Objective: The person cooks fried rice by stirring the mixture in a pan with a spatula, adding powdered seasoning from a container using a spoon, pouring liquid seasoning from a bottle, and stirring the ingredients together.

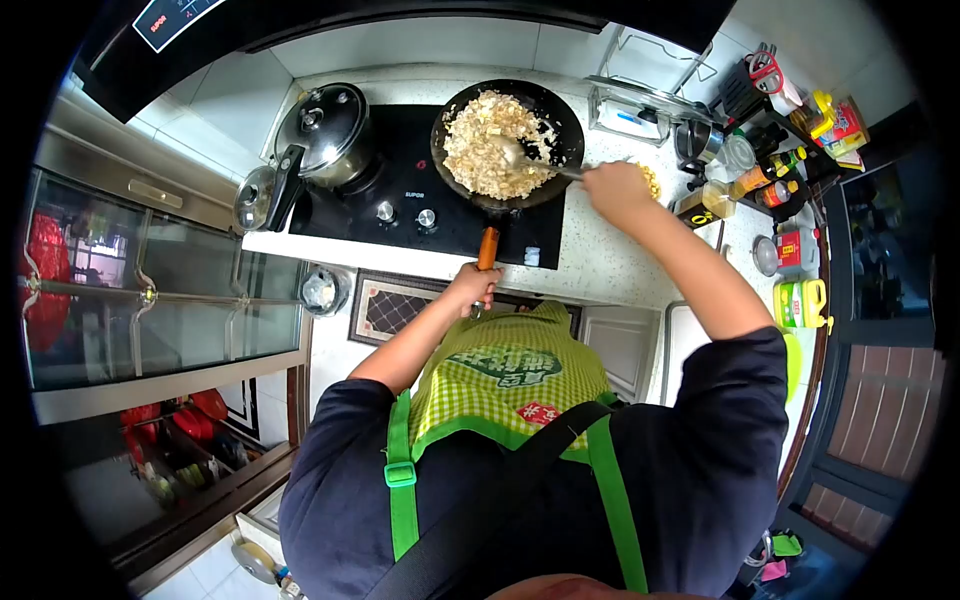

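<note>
A dark wok stands on the right side of the black cooktop, holding a heap of pale, rice-like food with yellowish bits. My left hand is closed around the wok's wooden handle, close to the counter's front edge. Over the counter to the right of the wok, my right hand grips a metal spatula. The spatula's head rests in the food and is partly covered by it. Just behind the right hand are yellow kernels, partly hidden by it.
A lidded pressure cooker sits on the cooktop at left, a glass lid beside it. Sauce bottles, a yellow jug and red-handled scissors line the right side. The range hood hangs above.
</note>
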`<move>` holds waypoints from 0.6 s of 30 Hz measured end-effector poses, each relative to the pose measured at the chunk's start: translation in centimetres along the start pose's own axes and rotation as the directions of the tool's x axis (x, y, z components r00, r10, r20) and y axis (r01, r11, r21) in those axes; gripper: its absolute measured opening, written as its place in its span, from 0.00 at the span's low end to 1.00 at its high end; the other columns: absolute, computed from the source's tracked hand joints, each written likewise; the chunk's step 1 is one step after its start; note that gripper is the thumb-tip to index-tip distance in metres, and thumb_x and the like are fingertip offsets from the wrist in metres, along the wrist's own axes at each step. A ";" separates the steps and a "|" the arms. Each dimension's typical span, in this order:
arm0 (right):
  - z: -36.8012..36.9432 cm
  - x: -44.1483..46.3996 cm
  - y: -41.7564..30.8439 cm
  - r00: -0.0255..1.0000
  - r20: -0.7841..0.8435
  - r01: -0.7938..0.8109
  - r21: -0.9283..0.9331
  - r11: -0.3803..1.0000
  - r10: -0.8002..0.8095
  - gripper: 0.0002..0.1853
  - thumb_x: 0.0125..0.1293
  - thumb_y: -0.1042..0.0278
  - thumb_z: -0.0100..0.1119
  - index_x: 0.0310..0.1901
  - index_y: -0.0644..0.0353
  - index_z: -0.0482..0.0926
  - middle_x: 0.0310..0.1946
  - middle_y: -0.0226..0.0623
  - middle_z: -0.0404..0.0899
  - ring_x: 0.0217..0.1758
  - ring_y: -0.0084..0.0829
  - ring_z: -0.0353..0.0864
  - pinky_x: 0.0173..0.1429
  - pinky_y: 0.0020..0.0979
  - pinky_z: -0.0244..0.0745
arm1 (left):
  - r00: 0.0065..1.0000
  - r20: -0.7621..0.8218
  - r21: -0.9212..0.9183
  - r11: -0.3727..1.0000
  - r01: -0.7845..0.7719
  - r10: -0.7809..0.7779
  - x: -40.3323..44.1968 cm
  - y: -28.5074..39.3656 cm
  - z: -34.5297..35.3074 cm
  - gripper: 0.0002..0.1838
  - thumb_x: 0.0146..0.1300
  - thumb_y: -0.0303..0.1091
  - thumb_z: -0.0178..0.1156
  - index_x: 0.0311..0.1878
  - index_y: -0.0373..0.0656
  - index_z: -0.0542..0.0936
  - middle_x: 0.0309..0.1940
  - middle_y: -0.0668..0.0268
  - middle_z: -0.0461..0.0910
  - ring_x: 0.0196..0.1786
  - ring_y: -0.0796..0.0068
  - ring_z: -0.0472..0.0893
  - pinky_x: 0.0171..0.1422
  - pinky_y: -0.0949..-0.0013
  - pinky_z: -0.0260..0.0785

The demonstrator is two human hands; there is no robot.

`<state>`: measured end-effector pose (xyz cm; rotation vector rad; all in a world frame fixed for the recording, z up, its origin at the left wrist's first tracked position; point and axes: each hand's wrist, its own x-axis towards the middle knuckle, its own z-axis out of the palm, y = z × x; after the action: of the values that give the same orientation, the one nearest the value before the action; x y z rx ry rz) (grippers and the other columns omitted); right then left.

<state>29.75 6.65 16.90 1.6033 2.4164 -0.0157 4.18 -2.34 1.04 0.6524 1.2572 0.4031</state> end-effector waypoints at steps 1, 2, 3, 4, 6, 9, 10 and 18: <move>-1.5 -1.1 0.9 0.999 0.034 -0.039 -0.016 0.999 0.040 0.11 0.60 0.66 0.50 0.32 0.60 0.82 0.32 0.45 0.83 0.35 0.43 0.84 0.40 0.40 0.79 | 1.000 -0.002 -0.006 1.000 0.000 0.000 0.0 -0.1 0.1 0.12 0.61 0.36 0.60 0.26 0.43 0.69 0.14 0.73 0.66 0.12 0.80 0.65 0.16 0.71 0.62; -3.1 -2.0 1.8 0.995 0.064 -0.077 -0.035 0.996 0.079 0.11 0.61 0.65 0.50 0.33 0.60 0.82 0.32 0.45 0.82 0.36 0.43 0.84 0.41 0.40 0.78 | 1.000 -0.004 -0.002 1.000 -0.022 0.022 0.1 -0.1 0.2 0.12 0.61 0.36 0.60 0.27 0.43 0.69 0.14 0.72 0.66 0.12 0.80 0.65 0.16 0.71 0.62; -4.4 -2.6 2.4 0.986 0.120 -0.118 0.002 0.993 0.117 0.13 0.62 0.62 0.52 0.35 0.62 0.82 0.34 0.47 0.82 0.39 0.44 0.83 0.42 0.42 0.77 | 0.999 -0.008 0.002 0.999 -0.041 0.041 0.0 -0.3 0.3 0.12 0.61 0.36 0.60 0.28 0.43 0.69 0.14 0.72 0.66 0.13 0.80 0.65 0.16 0.71 0.62; -4.7 -2.6 3.0 0.983 0.154 -0.103 0.027 0.994 0.097 0.14 0.63 0.61 0.53 0.35 0.63 0.81 0.34 0.48 0.82 0.40 0.45 0.82 0.43 0.43 0.77 | 0.999 -0.012 -0.002 0.999 -0.038 0.038 0.0 -0.6 0.3 0.12 0.61 0.36 0.60 0.28 0.43 0.69 0.14 0.72 0.66 0.13 0.80 0.65 0.16 0.71 0.62; -4.3 -2.1 3.1 0.980 0.179 -0.095 0.056 0.994 0.084 0.15 0.64 0.59 0.54 0.35 0.64 0.81 0.35 0.48 0.82 0.42 0.46 0.82 0.45 0.43 0.76 | 0.998 -0.005 -0.001 0.998 -0.056 0.056 0.4 -0.8 0.4 0.12 0.61 0.36 0.60 0.29 0.43 0.69 0.15 0.72 0.66 0.13 0.80 0.65 0.16 0.70 0.62; -2.1 0.6 0.5 0.932 0.360 -0.058 0.264 0.963 -0.043 0.18 0.64 0.57 0.56 0.34 0.70 0.79 0.34 0.51 0.81 0.39 0.48 0.81 0.46 0.42 0.75 | 0.996 -0.050 0.068 0.995 -0.071 0.074 0.3 -0.9 0.7 0.13 0.61 0.37 0.60 0.29 0.42 0.68 0.15 0.71 0.66 0.13 0.79 0.65 0.16 0.70 0.62; -1.5 1.5 -0.9 0.900 0.434 -0.177 0.418 0.891 -0.025 0.16 0.63 0.61 0.56 0.35 0.72 0.78 0.31 0.52 0.81 0.36 0.46 0.82 0.43 0.42 0.76 | 0.996 -0.060 0.055 0.997 -0.059 0.062 0.2 -0.8 0.9 0.13 0.61 0.35 0.60 0.32 0.36 0.69 0.16 0.69 0.67 0.14 0.78 0.66 0.16 0.70 0.62; -0.4 0.1 0.1 0.977 0.113 -0.195 0.113 0.974 0.182 0.12 0.62 0.69 0.46 0.38 0.60 0.81 0.36 0.48 0.82 0.41 0.42 0.84 0.42 0.42 0.79 | 0.993 -0.072 0.033 0.995 -0.089 0.091 0.7 -1.6 1.2 0.12 0.61 0.36 0.60 0.30 0.40 0.69 0.15 0.70 0.67 0.13 0.79 0.66 0.15 0.70 0.62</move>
<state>29.71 6.78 17.25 1.8328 2.2165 -0.2123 5.40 -3.37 -0.32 0.7274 1.3082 0.4874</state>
